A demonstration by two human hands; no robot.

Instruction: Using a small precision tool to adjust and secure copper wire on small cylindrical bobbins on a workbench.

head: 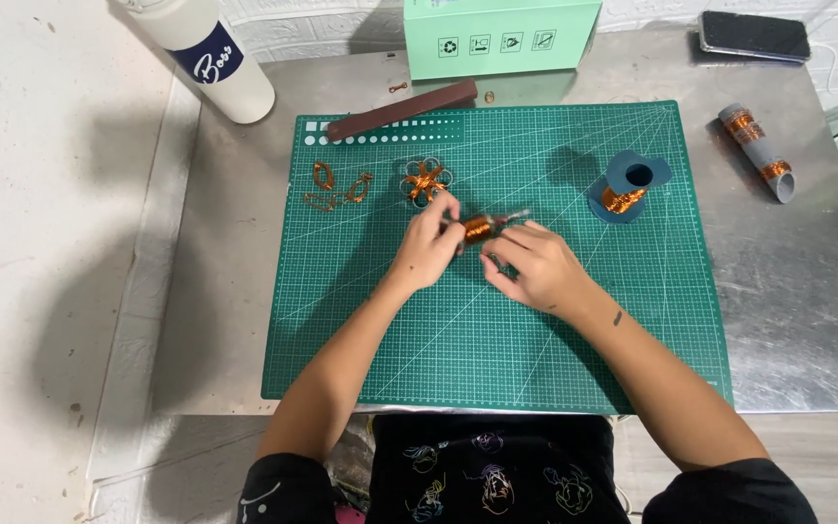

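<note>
Both hands, left hand (431, 243) and right hand (533, 267), pinching small copper-wire coil (478, 229) above green cutting mat (497, 330) | probably light, thin wire easily bent | better gripping at both ends, not on windings

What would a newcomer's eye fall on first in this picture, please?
Probably the green cutting mat that fills the metal table. At its centre the left hand and right hand hold a small coil of copper wire; a blue spool stands right of them.
</note>
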